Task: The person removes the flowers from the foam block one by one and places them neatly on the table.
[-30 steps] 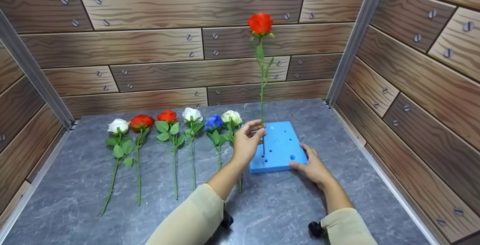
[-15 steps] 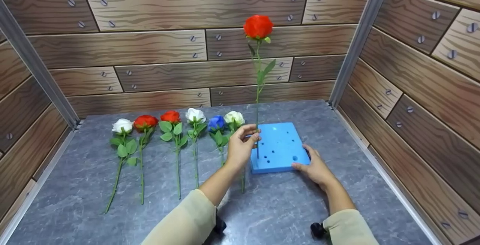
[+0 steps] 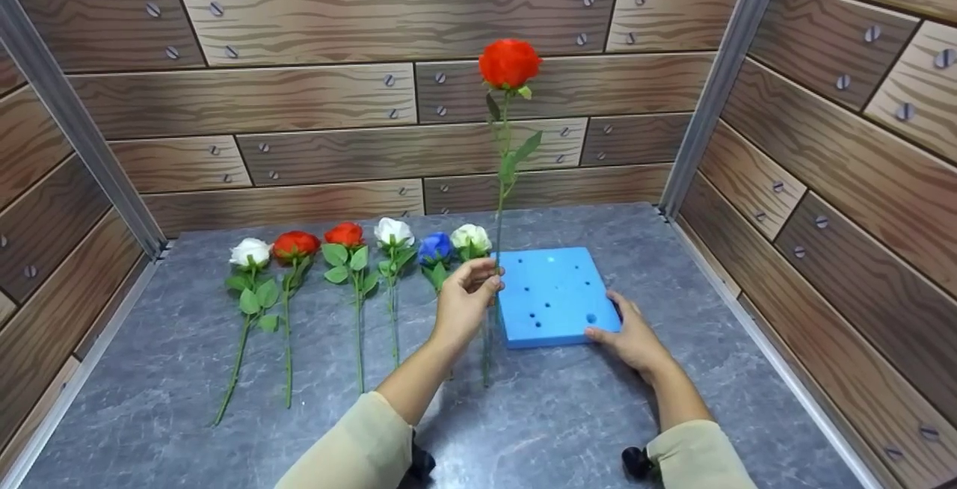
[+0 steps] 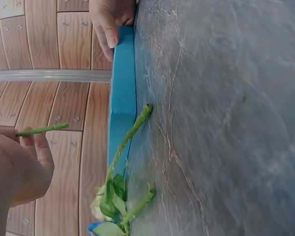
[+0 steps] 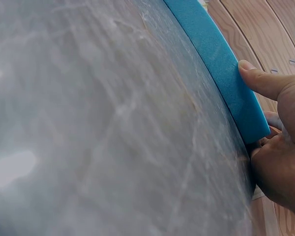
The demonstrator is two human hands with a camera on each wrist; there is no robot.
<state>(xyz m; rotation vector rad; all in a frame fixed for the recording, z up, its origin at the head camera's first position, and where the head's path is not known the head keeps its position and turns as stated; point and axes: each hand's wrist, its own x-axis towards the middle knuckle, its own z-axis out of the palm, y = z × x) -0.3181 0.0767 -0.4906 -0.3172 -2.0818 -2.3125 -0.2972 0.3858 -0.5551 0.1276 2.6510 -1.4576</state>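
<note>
My left hand point(image 3: 463, 306) pinches the lower stem of a red artificial rose point(image 3: 509, 63), held upright just past the left edge of a blue foam block point(image 3: 562, 288). In the left wrist view the cut end of that stem point(image 4: 46, 130) pokes out below the fingers, above the table. Several small holes dot the block's top, along with a larger one near its front right. At the block's near right corner my right hand point(image 3: 634, 339) grips it, the thumb point(image 5: 258, 78) on the near side and the fingers along the right side, partly hidden.
Left of the block, a row of roses lies on the grey marbled table point(image 3: 553, 422): white point(image 3: 250, 252), red point(image 3: 295, 243), red point(image 3: 344, 234), white point(image 3: 394, 231), blue point(image 3: 434, 247) and cream point(image 3: 471, 238). Wood-patterned walls point(image 3: 314, 93) enclose the back and sides.
My left hand has carried the red rose leftward, from over the block to beyond its left edge, and the flower has turned a little. My right hand stays on the block's corner.
</note>
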